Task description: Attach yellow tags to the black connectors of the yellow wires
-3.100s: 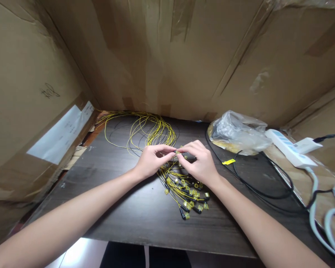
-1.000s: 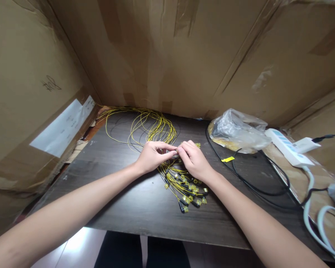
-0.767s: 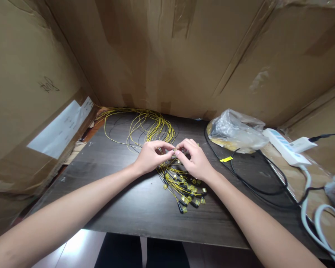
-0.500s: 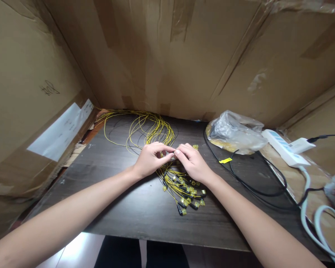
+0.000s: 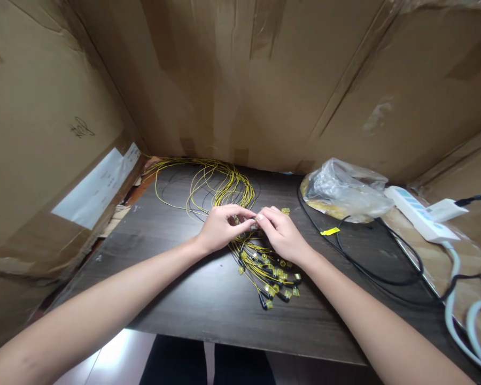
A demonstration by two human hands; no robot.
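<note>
My left hand (image 5: pixel 223 227) and my right hand (image 5: pixel 284 231) meet fingertip to fingertip over the dark table. Both are closed in a pinch on a small dark piece that looks like a cable connector, mostly hidden by the fingers. Under and behind them lies a bundle of thin yellow cables (image 5: pixel 240 187), looped toward the back left. The bundle's near ends fan out below my right hand, with black connectors (image 5: pixel 263 302) bearing clear yellow caps (image 5: pixel 269 290). One loose yellow cap (image 5: pixel 286 211) lies just beyond my right hand.
Cardboard walls (image 5: pixel 224 96) enclose the table (image 5: pixel 176 299) at the back and sides. To the right are a clear plastic bag (image 5: pixel 344 187) with yellowish contents, a black cable (image 5: pixel 364 272) with a yellow tag, and a white power strip (image 5: pixel 419 214) with a plugged-in adapter.
The whole scene sits slightly farther right as the camera turned a little left. My hands keep the same pinch, fingertips together, with hardly any visible shift over the table.
</note>
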